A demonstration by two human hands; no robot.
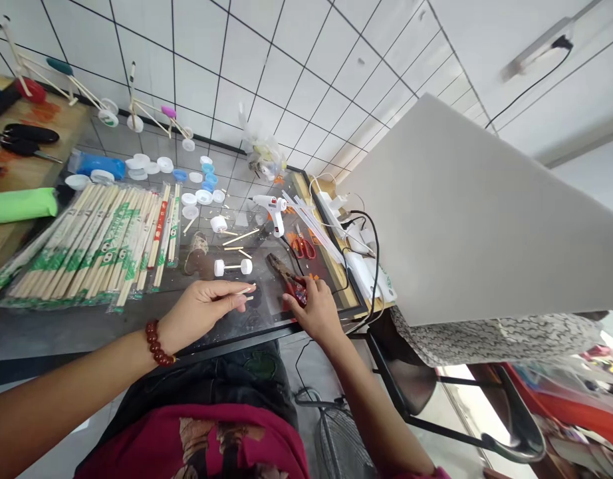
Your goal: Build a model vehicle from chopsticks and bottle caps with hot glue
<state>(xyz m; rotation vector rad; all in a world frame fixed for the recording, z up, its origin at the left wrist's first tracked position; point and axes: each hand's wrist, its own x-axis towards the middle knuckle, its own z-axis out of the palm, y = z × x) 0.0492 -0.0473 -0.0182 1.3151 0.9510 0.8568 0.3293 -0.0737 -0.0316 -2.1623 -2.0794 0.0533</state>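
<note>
My left hand (201,309), with a red bead bracelet at the wrist, is closed in a pinch on short chopstick pieces (247,290); two pale ends show past the fingertips. My right hand (315,309) is closed around the red handles of a pair of pliers (280,266), whose jaws point away to the left on the dark glass tabletop. Just beyond my left hand lies a chopstick axle with a white bottle cap (246,267) at each end. Cut chopstick pieces (243,237) lie behind it. Red-handled scissors (303,246) rest past the pliers.
A white glue gun (271,207) and clear glue sticks (314,226) lie toward the back. Wrapped chopsticks (87,246) cover the left side, with bottle caps (204,196) behind. Stick-and-cap models (157,113) stand by the tiled wall. Cables and a power strip (331,209) line the right edge.
</note>
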